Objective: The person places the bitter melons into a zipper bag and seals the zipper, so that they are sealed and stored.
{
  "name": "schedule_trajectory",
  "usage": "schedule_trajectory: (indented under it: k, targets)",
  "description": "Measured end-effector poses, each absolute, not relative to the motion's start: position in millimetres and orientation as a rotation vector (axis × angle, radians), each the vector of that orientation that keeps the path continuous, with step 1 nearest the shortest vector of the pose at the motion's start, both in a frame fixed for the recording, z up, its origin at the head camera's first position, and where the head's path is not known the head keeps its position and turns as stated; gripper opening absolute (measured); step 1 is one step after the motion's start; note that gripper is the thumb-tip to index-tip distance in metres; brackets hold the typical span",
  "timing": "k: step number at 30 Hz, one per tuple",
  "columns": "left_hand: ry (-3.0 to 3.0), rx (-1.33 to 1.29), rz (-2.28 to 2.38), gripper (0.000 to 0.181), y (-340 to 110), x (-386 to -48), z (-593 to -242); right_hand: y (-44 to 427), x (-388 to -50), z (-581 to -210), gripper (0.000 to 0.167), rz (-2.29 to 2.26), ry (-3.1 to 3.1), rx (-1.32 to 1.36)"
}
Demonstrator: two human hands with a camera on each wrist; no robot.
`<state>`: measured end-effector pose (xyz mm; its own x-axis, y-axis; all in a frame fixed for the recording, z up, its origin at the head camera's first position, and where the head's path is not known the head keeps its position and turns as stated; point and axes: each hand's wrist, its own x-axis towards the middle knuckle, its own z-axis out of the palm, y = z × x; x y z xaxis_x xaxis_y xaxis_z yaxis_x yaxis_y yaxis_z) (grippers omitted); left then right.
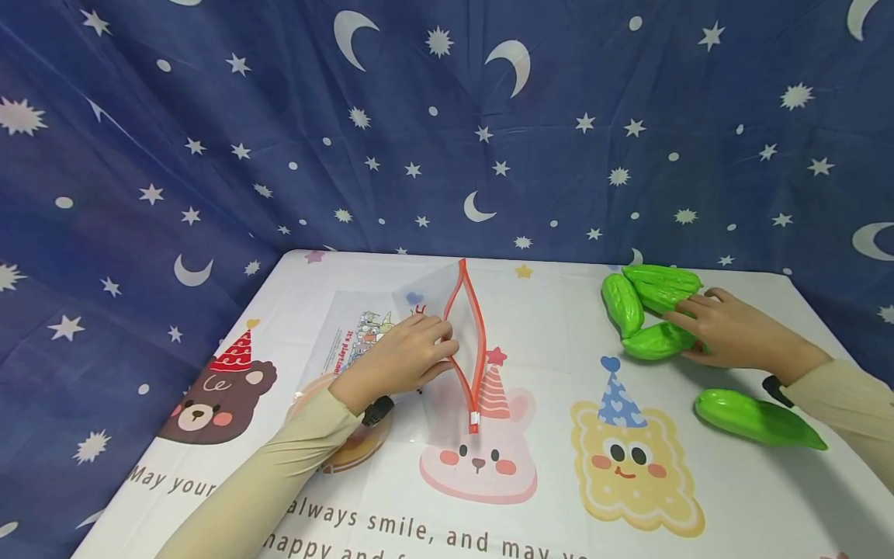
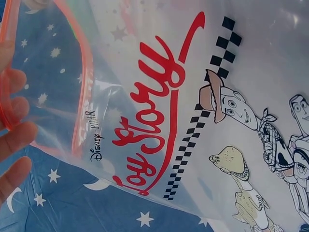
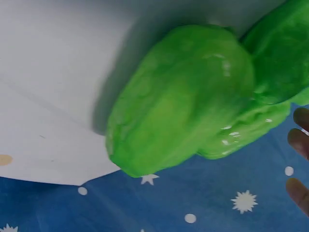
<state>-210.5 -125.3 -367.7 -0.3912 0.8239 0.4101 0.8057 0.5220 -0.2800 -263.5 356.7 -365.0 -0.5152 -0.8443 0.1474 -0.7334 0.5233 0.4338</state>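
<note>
My left hand [image 1: 405, 353] grips one side of the mouth of a clear zip bag [image 1: 480, 334] with an orange zip edge, and the mouth gapes. Red "Toy Story" lettering and cartoon figures cover the bag [image 2: 159, 104] in the left wrist view. At the far right, my right hand [image 1: 733, 330] is at a cluster of green, bumpy, bitter-melon-like vegetables [image 1: 621, 304], fingers spread and bent over the nearest ones. In the right wrist view, its fingertips [image 3: 298, 142] stand beside a large green vegetable [image 3: 183, 96], not visibly closed around it.
A separate smooth green vegetable [image 1: 757, 419] lies nearer me, below the right wrist. Another flat clear printed bag [image 1: 335, 334] lies under and behind the left hand. A blue curtain [image 1: 447, 155] with stars and moons hangs behind the printed white table [image 1: 559, 458].
</note>
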Motion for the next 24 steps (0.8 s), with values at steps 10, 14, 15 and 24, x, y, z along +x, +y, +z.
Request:
schedule_trajectory:
  k: [10, 14, 15, 24]
  targets:
    - [-2.258, -1.328, 0.057, 0.014, -125, -211, -367, 367, -272, -379, 0.060, -0.498, -2.579, 1.263]
    - [-2.254, -1.328, 0.053, 0.015, -125, -210, -367, 366, -273, -381, 0.059, -0.521, -2.624, 1.254]
    - [-2.253, -1.327, 0.050, 0.014, -125, -210, -367, 365, -273, -381, 0.059, -0.529, -2.633, 1.249]
    - [-2.248, -1.325, 0.049, 0.014, -126, -210, -368, 363, -271, -378, 0.059, -0.481, -2.631, 1.239]
